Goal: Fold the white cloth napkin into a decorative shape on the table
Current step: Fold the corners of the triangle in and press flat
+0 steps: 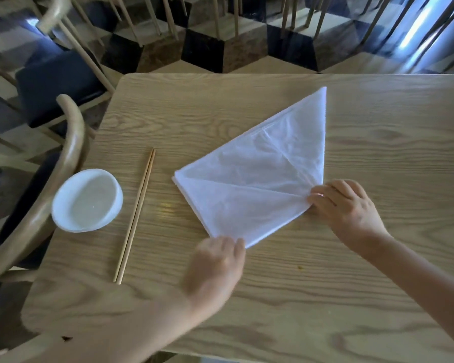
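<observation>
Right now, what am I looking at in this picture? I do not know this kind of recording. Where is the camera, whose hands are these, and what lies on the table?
There is no machine here. A person wears one camera on the head, so you look forward and down at their own two bare hands.

On the wooden table lies a white napkin, already folded to a flat pointed shape. The right hand pinches its near right corner. The left hand, blurred by motion, touches its nearest corner; whether it grips, I cannot tell.

Left of the napkin lie two chopsticks side by side, then a white bowl near the table's edge. Chairs stand around.
</observation>
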